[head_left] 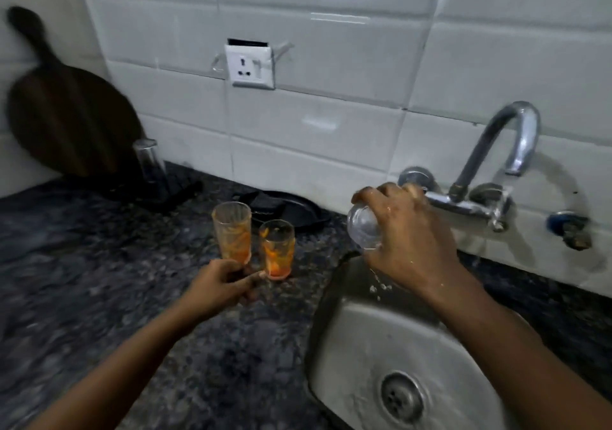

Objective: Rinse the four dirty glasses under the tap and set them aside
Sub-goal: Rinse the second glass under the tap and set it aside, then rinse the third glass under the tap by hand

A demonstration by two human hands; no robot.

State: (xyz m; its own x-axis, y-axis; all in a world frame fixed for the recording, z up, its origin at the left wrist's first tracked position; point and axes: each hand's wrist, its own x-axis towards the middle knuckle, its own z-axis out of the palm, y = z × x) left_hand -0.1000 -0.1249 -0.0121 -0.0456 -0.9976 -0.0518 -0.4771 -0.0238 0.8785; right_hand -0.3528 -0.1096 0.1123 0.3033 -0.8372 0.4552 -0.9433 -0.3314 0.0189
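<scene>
here, right hand (407,237) at 3 o'clock grasps a rinsed glass (363,227), wet, slippery, fragile, over the sink (347,347); left hand (218,285) at 9 o'clock grips a juice-stained tumbler (231,231) low; hold mid-wall.

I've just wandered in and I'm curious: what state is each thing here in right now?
Left hand: grips the taller dirty glass at its base.
Shorter dirty glass: upright on counter, orange residue.
Right hand: holds clear glass tipped, dripping.
Glass by board: clear, set aside.
Sink: wet.
</scene>
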